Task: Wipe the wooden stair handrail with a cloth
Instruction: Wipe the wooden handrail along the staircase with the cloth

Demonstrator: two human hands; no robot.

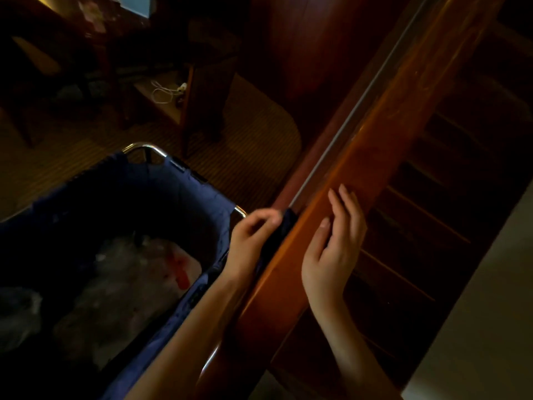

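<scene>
The wooden handrail [372, 157] runs as a broad reddish-brown beam from the bottom centre up to the top right. My left hand [251, 241] holds a dark cloth [281, 235] with curled fingers and presses it against the rail's left side. My right hand [334, 246] hovers at the rail's right edge with its fingers straight and loosely spread, the fingertips over the top face. Whether they touch the wood I cannot tell. The cloth is nearly black and mostly hidden in shadow.
A cart with a blue fabric bag [138, 215] on a chrome frame [144, 147] stands close to the left of the rail, with crumpled plastic waste inside. Dark stair treads [427, 232] descend on the right. A wooden side table [173, 96] with a white cable stands on the striped floor beyond.
</scene>
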